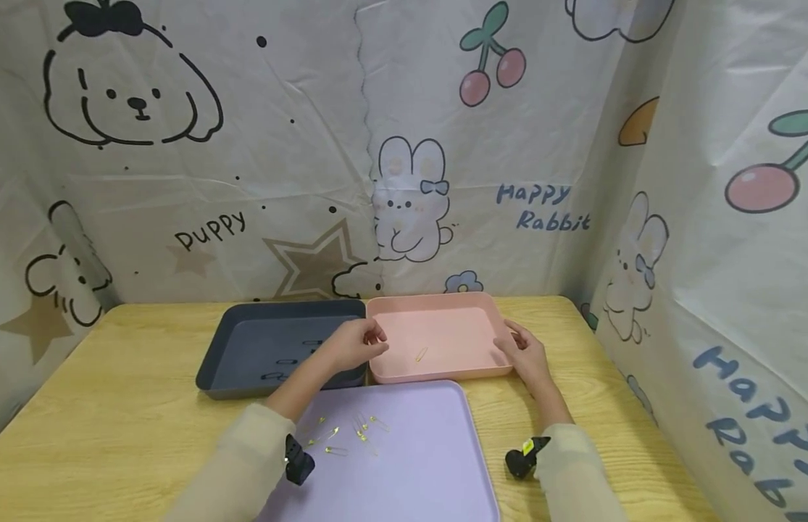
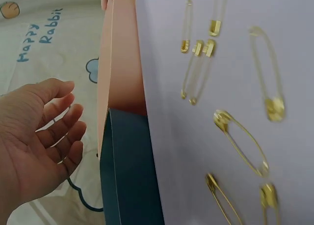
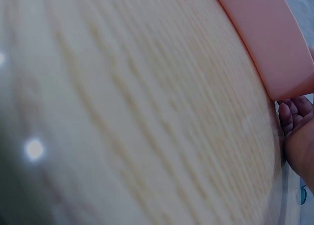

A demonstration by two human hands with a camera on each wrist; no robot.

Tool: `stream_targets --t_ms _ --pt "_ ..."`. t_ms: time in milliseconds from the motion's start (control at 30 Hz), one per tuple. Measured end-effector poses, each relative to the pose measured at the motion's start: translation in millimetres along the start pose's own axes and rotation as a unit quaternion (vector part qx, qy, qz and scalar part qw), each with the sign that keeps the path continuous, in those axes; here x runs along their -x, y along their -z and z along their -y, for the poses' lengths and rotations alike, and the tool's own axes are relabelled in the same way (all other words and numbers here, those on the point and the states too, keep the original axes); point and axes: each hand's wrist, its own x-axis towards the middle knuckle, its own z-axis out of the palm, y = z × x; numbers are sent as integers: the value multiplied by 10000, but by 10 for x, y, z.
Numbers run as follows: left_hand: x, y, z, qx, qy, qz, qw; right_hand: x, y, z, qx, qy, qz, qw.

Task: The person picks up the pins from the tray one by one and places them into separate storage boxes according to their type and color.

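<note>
My left hand [image 1: 354, 345] hovers where the dark tray [image 1: 247, 348] meets the pink tray [image 1: 443, 326]. Its fingers hang loosely curled with nothing between them, as the left wrist view shows. At the pink tray's right wall, my right hand [image 1: 529, 357] holds the rim, thumb on the inner side and fingers outside. One gold safety pin [image 1: 421, 354] lies in the pink tray. Several black safety pins [image 1: 286, 361] lie in the dark tray, partly behind my left forearm. Gold safety pins [image 2: 240, 141] are scattered over the lilac tray [image 1: 417, 449] in front.
The three trays stand close together on a yellow wood-grain table [image 1: 117, 406]. A printed cloth [image 1: 299, 145] hangs behind the table and along its sides. Both wrists wear small black cameras, and my left forearm reaches across the lilac tray's back left corner.
</note>
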Motion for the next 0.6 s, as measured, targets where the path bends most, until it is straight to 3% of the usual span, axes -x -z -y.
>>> stream_targets --t_ms 433,600 --pt "484 124 64 -553 -206 14 9983 -3 3 2 127 -71 -53 9999" --pt "665 181 159 -776 -446 16 9960 -11 -4 -1 75 -98 -31 9999"
